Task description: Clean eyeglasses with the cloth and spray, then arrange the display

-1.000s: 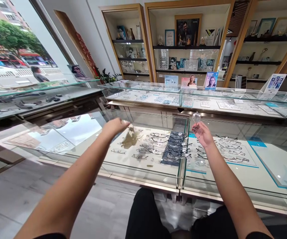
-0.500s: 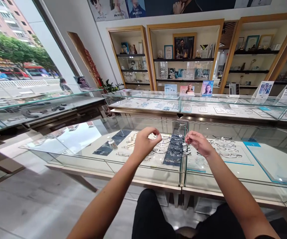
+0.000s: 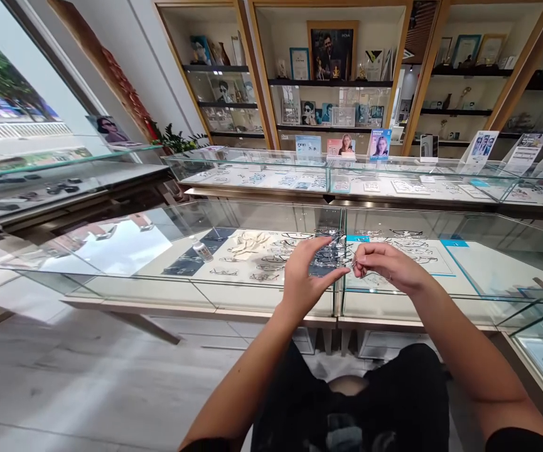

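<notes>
A pair of thin, clear-lensed glasses (image 3: 343, 256) is held between my two hands just above the glass display case (image 3: 252, 290). My left hand (image 3: 305, 279) pinches the frame's left side with thumb and fingertips. On the right side, my right hand (image 3: 384, 267) is closed around the frame. The two hands nearly touch over the seam between two case sections. Rows of spectacle frames (image 3: 278, 254) lie inside the case below.
A small bottle (image 3: 201, 251) and a pale cloth (image 3: 251, 240) rest on the case's glass top to the left. A second row of glass cases (image 3: 346, 179) and wall shelves (image 3: 327, 81) stand behind. Another case (image 3: 31, 182) runs along the window at left.
My left hand let go of the pale cloth on the case top and came right to the glasses. My right hand lowered the glasses toward the middle.
</notes>
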`<state>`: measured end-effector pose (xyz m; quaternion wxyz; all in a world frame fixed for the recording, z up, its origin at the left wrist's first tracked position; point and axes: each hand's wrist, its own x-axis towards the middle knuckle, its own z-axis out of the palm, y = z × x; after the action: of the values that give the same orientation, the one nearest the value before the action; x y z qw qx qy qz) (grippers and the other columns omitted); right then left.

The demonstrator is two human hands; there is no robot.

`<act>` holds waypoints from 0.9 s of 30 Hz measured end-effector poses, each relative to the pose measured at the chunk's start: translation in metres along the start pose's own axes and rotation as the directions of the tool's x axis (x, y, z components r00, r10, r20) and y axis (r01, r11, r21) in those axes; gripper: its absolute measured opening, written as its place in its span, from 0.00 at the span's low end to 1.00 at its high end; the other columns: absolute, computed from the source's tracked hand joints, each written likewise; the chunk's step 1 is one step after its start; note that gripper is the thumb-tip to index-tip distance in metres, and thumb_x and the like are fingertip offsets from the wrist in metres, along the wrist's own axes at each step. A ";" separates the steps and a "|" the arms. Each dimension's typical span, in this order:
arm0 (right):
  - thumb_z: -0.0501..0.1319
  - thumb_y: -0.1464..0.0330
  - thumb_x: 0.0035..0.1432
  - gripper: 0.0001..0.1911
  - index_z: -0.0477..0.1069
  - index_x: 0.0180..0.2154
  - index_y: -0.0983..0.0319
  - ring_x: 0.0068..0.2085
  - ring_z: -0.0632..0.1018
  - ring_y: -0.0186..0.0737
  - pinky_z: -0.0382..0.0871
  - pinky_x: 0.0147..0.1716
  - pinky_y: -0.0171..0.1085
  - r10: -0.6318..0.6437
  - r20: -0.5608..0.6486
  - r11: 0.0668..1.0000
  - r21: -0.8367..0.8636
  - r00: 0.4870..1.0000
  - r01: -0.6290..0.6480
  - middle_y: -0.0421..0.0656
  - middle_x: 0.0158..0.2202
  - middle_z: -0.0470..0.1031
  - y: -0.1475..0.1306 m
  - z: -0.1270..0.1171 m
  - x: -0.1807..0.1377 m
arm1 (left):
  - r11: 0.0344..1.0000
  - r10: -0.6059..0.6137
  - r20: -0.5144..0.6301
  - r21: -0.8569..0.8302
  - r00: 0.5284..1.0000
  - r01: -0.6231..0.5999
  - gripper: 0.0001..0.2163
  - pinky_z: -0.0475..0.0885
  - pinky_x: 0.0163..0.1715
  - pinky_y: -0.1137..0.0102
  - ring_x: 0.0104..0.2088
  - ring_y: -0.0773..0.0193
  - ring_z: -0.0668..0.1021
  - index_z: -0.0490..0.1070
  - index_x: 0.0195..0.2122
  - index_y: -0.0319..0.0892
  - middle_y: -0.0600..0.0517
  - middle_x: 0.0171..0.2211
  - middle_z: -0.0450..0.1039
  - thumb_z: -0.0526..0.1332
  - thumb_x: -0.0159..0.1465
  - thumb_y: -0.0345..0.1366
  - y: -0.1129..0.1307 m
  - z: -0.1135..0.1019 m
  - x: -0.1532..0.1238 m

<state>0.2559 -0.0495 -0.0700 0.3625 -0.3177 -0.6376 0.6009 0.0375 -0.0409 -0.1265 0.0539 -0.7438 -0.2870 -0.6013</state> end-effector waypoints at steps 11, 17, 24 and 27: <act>0.59 0.51 0.71 0.18 0.77 0.38 0.57 0.42 0.78 0.41 0.71 0.48 0.45 -0.355 -0.127 0.883 -0.373 0.926 0.287 0.43 0.39 0.80 -0.035 0.009 -0.018 | 0.995 -0.088 -0.135 -0.051 0.987 0.082 0.22 0.82 0.45 0.63 0.47 0.58 0.84 0.76 0.54 0.46 0.48 0.47 0.83 0.75 0.62 0.46 0.025 -0.012 0.022; 0.69 0.52 0.63 0.24 0.72 0.56 0.54 0.53 0.79 0.46 0.73 0.55 0.49 -0.739 -0.334 0.624 -0.668 0.586 0.406 0.45 0.51 0.80 -0.027 0.025 -0.024 | 0.978 -0.210 -0.286 -0.062 0.935 0.200 0.21 0.78 0.39 0.66 0.45 0.60 0.83 0.77 0.53 0.46 0.49 0.47 0.83 0.76 0.61 0.44 0.034 -0.019 0.044; 0.70 0.58 0.64 0.17 0.75 0.51 0.55 0.45 0.80 0.44 0.77 0.49 0.49 -0.799 -0.421 0.567 -0.766 0.430 0.302 0.42 0.42 0.80 -0.008 0.040 -0.021 | 0.948 -0.318 -0.312 -0.086 0.895 0.307 0.20 0.75 0.38 0.67 0.42 0.62 0.82 0.77 0.51 0.46 0.51 0.43 0.81 0.75 0.61 0.45 0.046 -0.020 0.042; 0.71 0.59 0.64 0.16 0.75 0.50 0.55 0.43 0.79 0.42 0.76 0.48 0.47 -0.790 -0.430 0.592 -0.721 0.438 0.360 0.41 0.40 0.78 -0.007 0.041 -0.024 | 0.952 -0.304 -0.295 -0.106 0.906 0.286 0.19 0.75 0.42 0.65 0.43 0.61 0.81 0.76 0.50 0.46 0.52 0.41 0.78 0.75 0.61 0.44 0.047 -0.021 0.039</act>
<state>0.2342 -0.0927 -0.0661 0.6680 -0.3608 -0.6487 0.0525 0.0470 -0.0745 -0.0729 -0.0159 -0.5901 -0.3659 -0.7195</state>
